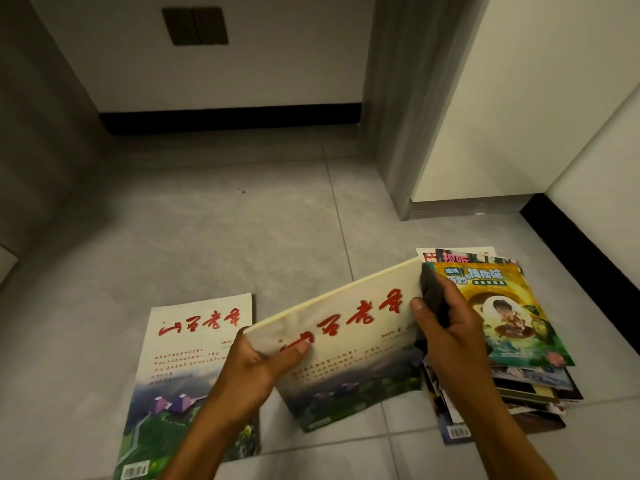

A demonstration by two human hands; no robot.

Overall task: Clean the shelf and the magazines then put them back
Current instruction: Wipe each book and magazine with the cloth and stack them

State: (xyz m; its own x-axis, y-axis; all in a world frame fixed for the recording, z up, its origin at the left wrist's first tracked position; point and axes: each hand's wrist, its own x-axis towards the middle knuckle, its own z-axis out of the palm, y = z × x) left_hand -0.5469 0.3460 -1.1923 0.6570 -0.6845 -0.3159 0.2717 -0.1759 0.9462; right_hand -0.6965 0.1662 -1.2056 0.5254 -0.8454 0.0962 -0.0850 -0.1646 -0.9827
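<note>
Several magazines (498, 327) on grey floor tiles (207, 237) beside white wall (242, 64)

Grey tiled floor (207, 237), black skirting board (228, 119), dark double wall switch (194, 26), grey door frame (398, 133)

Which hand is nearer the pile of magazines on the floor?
Right. The right hand, gripping a dark cloth, is over the pile's near edge. The left hand holds the raised magazine's far end, away from the pile.
</note>
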